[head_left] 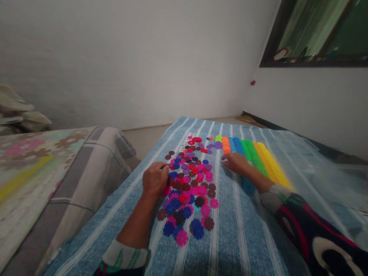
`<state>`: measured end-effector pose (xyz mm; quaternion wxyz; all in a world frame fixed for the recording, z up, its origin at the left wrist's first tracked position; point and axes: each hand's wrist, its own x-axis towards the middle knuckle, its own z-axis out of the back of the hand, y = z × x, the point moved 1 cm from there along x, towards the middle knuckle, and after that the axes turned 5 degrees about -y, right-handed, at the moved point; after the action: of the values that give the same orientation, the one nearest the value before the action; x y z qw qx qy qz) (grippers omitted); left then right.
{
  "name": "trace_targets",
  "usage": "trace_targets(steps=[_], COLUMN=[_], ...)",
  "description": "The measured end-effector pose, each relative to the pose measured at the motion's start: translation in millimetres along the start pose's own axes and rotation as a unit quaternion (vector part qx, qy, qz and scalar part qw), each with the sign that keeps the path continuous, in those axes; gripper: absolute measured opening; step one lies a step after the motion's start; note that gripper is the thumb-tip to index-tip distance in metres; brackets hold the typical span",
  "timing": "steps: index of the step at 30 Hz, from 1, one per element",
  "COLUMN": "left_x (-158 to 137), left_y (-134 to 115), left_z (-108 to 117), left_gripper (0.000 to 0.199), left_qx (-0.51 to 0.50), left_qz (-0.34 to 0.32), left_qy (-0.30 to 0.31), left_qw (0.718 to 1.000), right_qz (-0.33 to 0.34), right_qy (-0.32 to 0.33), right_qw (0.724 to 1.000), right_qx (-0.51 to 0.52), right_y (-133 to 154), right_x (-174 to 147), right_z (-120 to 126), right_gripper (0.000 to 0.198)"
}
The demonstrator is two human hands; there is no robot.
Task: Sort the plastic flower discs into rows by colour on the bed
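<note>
Many flower-shaped plastic discs [186, 191] in pink, blue, purple, red, brown and black lie scattered on a blue striped cloth [230, 230]. At the left edge of this pile is my left hand [155, 179], its fingers curled closed; whatever they hold is hidden. My right hand [235, 162] hovers over the cloth beside the near end of an orange row of discs [226, 144], fingers bent together at the tips. I cannot make out anything between them. Blue [238, 145], green [255, 159] and yellow rows [274, 165] of overlapping discs run to its right, partly behind my forearm.
Small purple discs [218, 145] and a lime-green group [219, 138] lie at the far end. Clear plastic sheeting [324, 172] spreads on the right. To the left stands a surface with a checked and floral cover [77, 180]. A white wall [143, 65] rises behind.
</note>
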<state>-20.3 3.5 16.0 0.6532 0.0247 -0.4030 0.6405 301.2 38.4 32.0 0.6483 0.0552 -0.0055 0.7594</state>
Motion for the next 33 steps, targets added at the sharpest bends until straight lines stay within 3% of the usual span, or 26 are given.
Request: trace_targets(steps=[4,8,12,20,27,33], left_x=[4.4,0.4,-5.7,-7.3,-8.4,-6.4], left_y=[14.5,10.7,0.5,-8.9,-8.7,-4.1], left_z=[3.3,-1.0,-8.0,-10.3,-16.0,-15.7], left_gripper=[0.024,0.024,0.020,0.025,0.018,0.008], left_qx=[0.098,0.112,0.139,0.161,0.111,0.014], left_qz=[0.041,-0.010,-0.063,-0.024,-0.020,0.023], left_qy=[0.024,0.054,0.087,0.170,0.152,0.101], left_qw=[0.994,0.992,0.984,0.972,0.982,0.995], right_qz=[0.060,0.062,0.040,0.003,0.007,0.008], right_qy=[-0.001,-0.004,-0.028,-0.076,-0.075,-0.081], right_qw=[0.996,0.991,0.982,0.962,0.957,0.958], right_qx=[0.058,0.117,0.180,0.264,0.279,0.276], right_y=[41.3,64.6,65.3,59.7,59.2,58.8], right_x=[-35.1,-72.6,-89.5,-89.4,-92.1,-90.8], right_z=[-7.4,-19.3,-35.1,-49.7,-49.1,-49.5], right_gripper=[0.024,0.023,0.022,0.026,0.026,0.024])
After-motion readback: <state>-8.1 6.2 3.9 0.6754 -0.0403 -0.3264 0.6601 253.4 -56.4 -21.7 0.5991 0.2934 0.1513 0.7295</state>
